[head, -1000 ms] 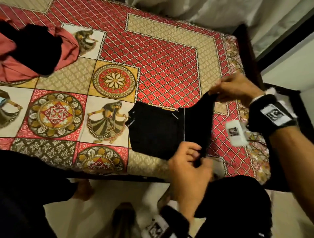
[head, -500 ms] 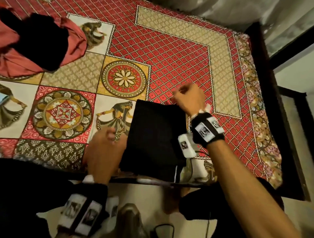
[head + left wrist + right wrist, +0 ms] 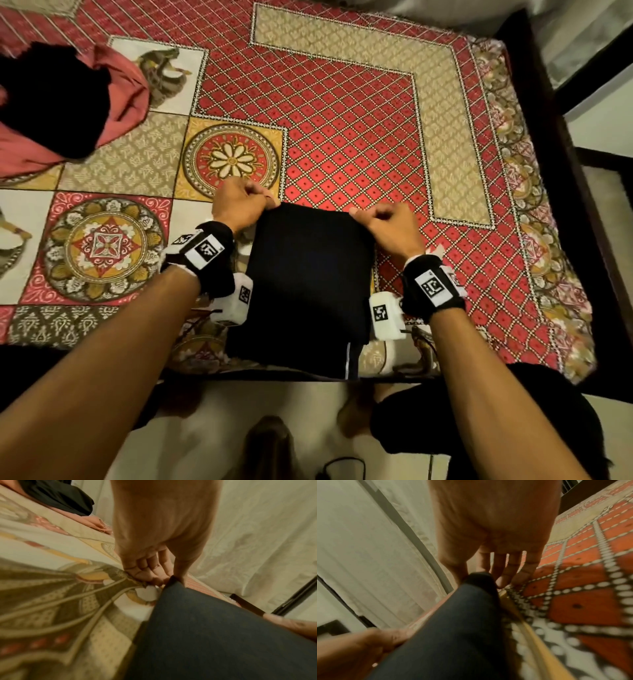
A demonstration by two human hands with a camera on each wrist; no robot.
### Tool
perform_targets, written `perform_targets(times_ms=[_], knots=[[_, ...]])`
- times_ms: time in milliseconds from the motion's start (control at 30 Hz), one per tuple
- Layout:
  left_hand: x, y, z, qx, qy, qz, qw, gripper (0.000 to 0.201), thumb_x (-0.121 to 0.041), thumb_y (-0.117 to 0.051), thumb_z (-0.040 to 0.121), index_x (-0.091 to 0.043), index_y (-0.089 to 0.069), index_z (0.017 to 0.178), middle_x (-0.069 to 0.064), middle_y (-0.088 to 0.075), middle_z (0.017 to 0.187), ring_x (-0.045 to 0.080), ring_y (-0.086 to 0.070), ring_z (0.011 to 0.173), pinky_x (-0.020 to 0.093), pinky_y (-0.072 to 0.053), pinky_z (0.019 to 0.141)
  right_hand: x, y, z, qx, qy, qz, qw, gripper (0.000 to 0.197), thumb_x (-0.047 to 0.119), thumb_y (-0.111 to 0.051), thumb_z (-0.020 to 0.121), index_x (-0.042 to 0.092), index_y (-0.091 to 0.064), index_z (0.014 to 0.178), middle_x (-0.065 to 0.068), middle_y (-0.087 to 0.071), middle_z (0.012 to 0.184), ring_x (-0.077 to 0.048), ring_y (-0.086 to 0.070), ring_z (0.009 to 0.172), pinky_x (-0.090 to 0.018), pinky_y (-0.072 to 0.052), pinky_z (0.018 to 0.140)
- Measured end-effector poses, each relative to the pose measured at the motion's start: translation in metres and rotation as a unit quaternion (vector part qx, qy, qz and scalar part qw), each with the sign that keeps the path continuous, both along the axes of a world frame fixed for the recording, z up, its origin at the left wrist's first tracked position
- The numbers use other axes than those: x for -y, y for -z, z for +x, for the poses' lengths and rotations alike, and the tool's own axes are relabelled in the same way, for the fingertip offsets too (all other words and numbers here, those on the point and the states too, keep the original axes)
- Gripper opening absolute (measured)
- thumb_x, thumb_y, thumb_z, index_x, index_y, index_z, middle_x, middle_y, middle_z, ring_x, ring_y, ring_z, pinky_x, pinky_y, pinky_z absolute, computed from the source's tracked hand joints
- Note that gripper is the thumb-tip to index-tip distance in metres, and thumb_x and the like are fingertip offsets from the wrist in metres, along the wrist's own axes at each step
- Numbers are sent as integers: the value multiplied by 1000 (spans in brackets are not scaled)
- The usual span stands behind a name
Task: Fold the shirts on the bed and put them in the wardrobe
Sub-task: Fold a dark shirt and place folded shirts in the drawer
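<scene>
A black shirt (image 3: 308,284), folded into a long rectangle, lies on the patterned bedspread (image 3: 342,137) near the bed's front edge. My left hand (image 3: 245,202) pinches its far left corner; the left wrist view shows thumb and fingers closed on that corner of the black shirt (image 3: 214,635). My right hand (image 3: 380,219) pinches the far right corner, and the right wrist view shows the thumb over the dark cloth (image 3: 453,628) with fingers beneath. The shirt's near end hangs slightly over the bed edge.
A heap of unfolded clothes, black (image 3: 51,102) on pink (image 3: 126,92), lies at the far left of the bed. A dark bed frame (image 3: 561,171) runs along the right side. Pale floor (image 3: 212,428) and my feet are below the front edge.
Both hands have moved to the shirt's far corners and pinched them; before, the left hand was at the near left side. The shirt's side flap has been folded over into a narrow rectangle.
</scene>
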State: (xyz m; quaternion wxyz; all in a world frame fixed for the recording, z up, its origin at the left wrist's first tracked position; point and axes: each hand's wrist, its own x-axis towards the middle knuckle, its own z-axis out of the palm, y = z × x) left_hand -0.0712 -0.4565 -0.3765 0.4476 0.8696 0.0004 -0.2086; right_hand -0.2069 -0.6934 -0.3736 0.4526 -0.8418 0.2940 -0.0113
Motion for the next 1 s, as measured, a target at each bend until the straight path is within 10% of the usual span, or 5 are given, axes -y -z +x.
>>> perform_targets(times_ms=[200, 533, 633, 767, 1000], knots=[[2, 3, -5, -9, 34, -20, 999, 26, -32, -83, 84, -12, -70, 94, 2, -72, 93, 17, -67, 91, 32, -52, 88, 17, -11, -6, -34, -113, -2, 993, 58, 62, -67, 89, 10, -56, 66, -5, -54, 62, -18, -47, 56, -22, -41, 60], [4, 16, 2, 8, 10, 43, 999, 32, -24, -83, 84, -14, -62, 63, -9, -62, 66, 11, -59, 73, 25, -45, 73, 38, 6, -13, -86, -153, -157, 972, 47, 58, -72, 87, 12, -65, 81, -8, -70, 74, -26, -66, 71, -36, -54, 70], [-1, 9, -8, 19, -6, 34, 999, 22, -32, -80, 85, -14, -70, 76, -1, -74, 84, 20, -69, 90, 34, -54, 86, 32, -2, -16, -96, -141, -154, 973, 45, 56, -70, 89, 12, -65, 82, -9, -70, 77, -29, -67, 76, -40, -57, 75], [-39, -16, -82, -1, -41, 51, 998, 53, -69, -68, 80, -20, -65, 98, 3, -71, 98, 27, -64, 94, 44, -52, 92, 10, -23, -16, -54, -149, -215, 964, 36, 52, -69, 90, 20, -68, 106, 1, -73, 99, -19, -68, 89, -34, -56, 85], [-76, -12, -205, -62, -75, -6, 995, 44, -67, -76, 76, -26, -73, 91, -6, -74, 90, 18, -69, 87, 42, -57, 80, -87, -32, 63, -96, -261, -261, 924, 54, 67, -58, 90, 19, -67, 113, -2, -68, 103, -27, -64, 100, -39, -48, 96]])
